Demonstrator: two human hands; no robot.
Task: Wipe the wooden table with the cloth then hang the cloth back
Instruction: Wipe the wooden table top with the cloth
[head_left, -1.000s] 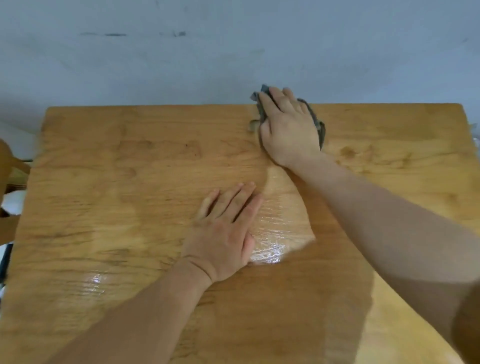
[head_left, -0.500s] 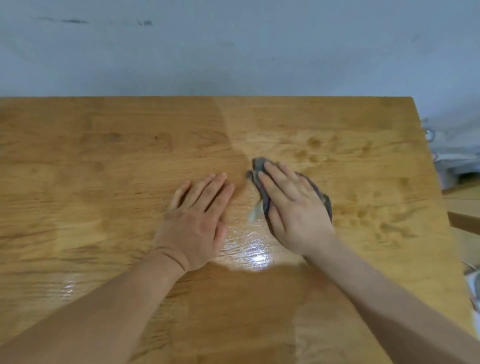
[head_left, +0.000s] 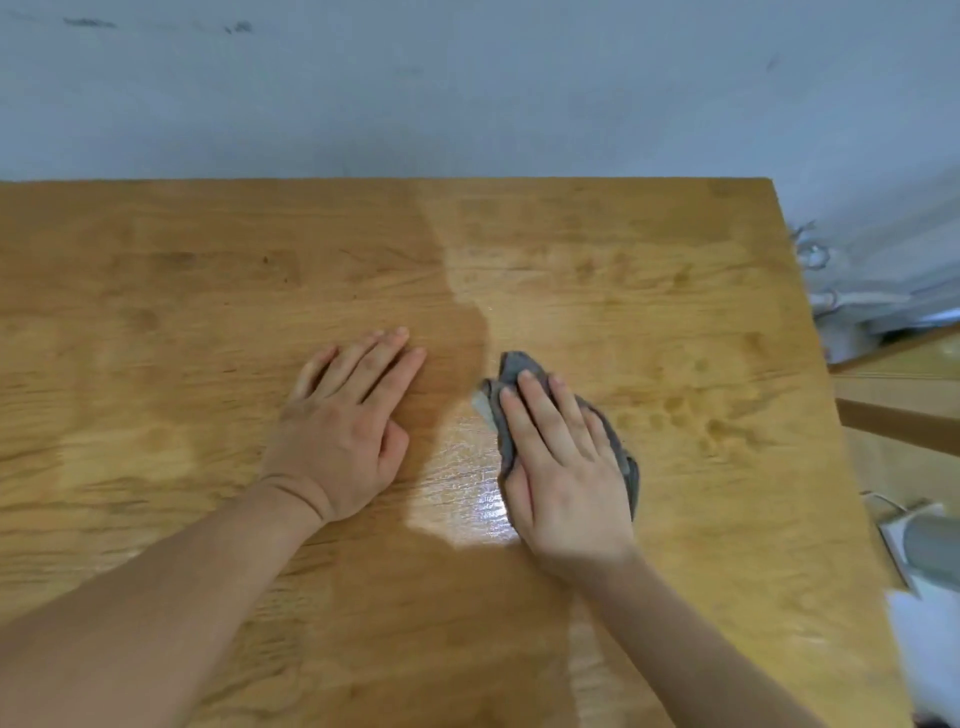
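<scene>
My right hand (head_left: 566, 478) lies flat on the cloth (head_left: 511, 371), fingers (head_left: 535, 415) stretched out and close together, pressing the grey fabric down rather than gripping it. The palm covers most of the cloth; only a crumpled corner pokes out beyond my fingertips, and a thin dark edge shows along the outer side of the hand, by the little finger. A small pale tab (a label, perhaps, though it is too blurred to say) sticks out on the cloth's inner side, toward my other hand.

My left hand (head_left: 345, 431) rests palm down on the bare wood just beside the cloth, not touching it, fingers (head_left: 384, 358) spread loosely and holding nothing. Between that hand and the cloth runs a glossy streak of tabletop that catches the light, brightest near my right wrist.

Both forearms reach in from the near edge, bare to the edge of view.

The cloth sits roughly in the middle of the wooden table (head_left: 675, 312), well short of its far edge, which meets a pale bluish wall (head_left: 467, 93). Past the cloth, toward the table's right-hand edge, the wood shows darker blotches. Beyond that edge lie some pale objects (head_left: 924, 551) on the floor, too blurred to identify.
</scene>
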